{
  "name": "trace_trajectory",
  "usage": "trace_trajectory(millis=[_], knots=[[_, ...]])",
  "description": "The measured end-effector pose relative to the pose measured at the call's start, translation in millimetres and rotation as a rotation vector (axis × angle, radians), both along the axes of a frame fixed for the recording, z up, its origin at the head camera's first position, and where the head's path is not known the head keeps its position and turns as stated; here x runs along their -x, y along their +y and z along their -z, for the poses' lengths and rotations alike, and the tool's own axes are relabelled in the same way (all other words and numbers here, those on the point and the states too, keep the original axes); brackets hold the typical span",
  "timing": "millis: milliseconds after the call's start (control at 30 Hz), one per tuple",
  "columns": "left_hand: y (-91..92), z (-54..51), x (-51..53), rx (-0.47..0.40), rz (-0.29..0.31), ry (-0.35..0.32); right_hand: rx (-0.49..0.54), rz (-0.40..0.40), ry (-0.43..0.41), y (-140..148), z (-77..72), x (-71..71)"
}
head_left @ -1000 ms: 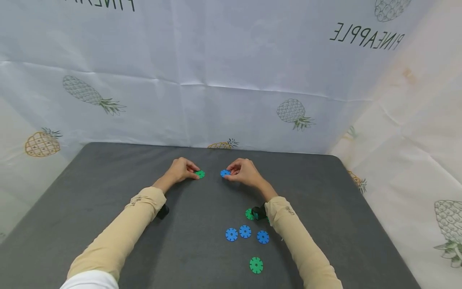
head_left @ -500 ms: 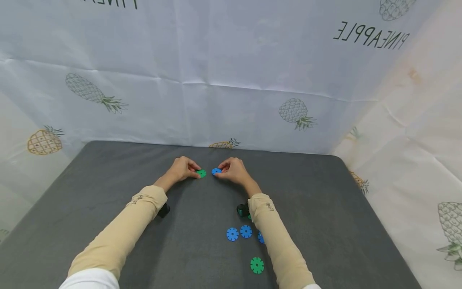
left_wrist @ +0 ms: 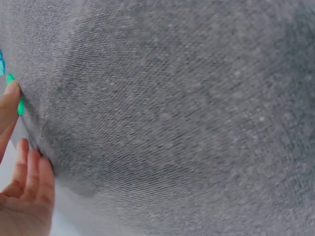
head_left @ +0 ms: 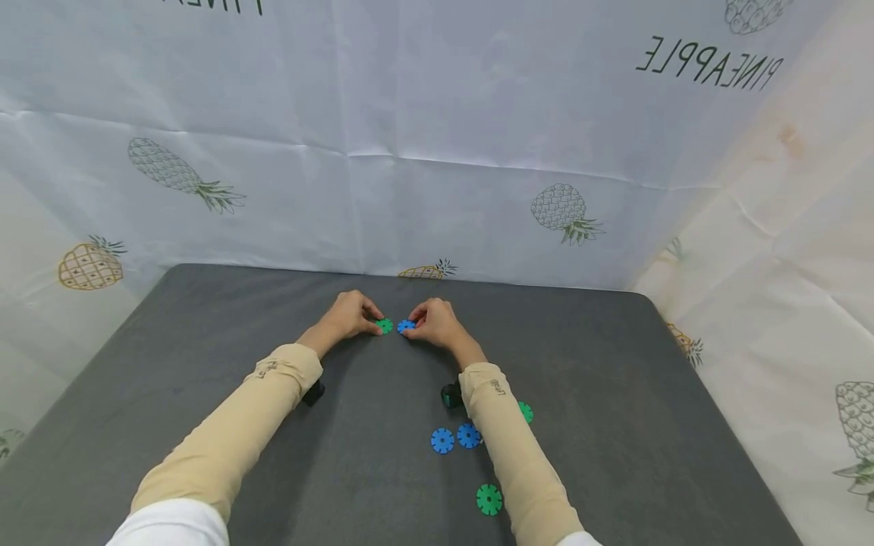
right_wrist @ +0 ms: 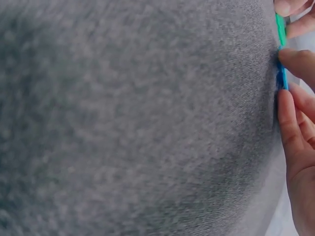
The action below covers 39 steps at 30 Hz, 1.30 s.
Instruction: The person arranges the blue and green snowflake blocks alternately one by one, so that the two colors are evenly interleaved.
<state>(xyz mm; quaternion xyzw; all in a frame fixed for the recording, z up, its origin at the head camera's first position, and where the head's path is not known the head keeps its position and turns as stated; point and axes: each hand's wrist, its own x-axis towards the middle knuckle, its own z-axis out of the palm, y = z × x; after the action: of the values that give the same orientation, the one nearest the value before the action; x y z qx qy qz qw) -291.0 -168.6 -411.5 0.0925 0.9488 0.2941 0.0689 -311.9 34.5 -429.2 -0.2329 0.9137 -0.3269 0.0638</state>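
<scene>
Near the far side of the table, my left hand pinches a green notched disc between thumb and fingers. Facing it, my right hand pinches a blue notched disc by its edge. In the head view a narrow gap separates the two discs. Seen edge-on in the right wrist view, the blue disc lies close to the green disc; contact there I cannot tell. The left wrist view catches only part of the left hand and the green disc's rim.
On the dark grey table lie a blue disc, another blue disc partly behind the right sleeve, a green disc nearer me, and a green disc beyond the sleeve. A pineapple-print cloth hangs behind.
My right hand has moved left with its blue disc, closing most of the gap to the green disc. My left hand has shifted slightly right. The right sleeve now covers other loose discs.
</scene>
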Motion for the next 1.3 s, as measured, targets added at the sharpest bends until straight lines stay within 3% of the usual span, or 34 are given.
trace_trajectory(millis=[200, 333, 867, 1300], knots=[[2.9, -5.9, 0.5, 0.113, -0.055, -0.058, -0.028, -0.008, -0.018, -4, -2.9, 1.8], [4.9, -7.1, 0.3, 0.149, -0.062, -0.063, -0.033, 0.006, -0.046, -5, -5.3, 1.4], [5.9, -6.1, -0.2, 0.171, -0.072, -0.036, -0.064, 0.049, -0.112, -14, -10.1, 2.5], [6.0, -3.8, -0.8, 0.172, -0.067, -0.002, -0.117, 0.048, -0.089, -16, -13.8, 2.3]])
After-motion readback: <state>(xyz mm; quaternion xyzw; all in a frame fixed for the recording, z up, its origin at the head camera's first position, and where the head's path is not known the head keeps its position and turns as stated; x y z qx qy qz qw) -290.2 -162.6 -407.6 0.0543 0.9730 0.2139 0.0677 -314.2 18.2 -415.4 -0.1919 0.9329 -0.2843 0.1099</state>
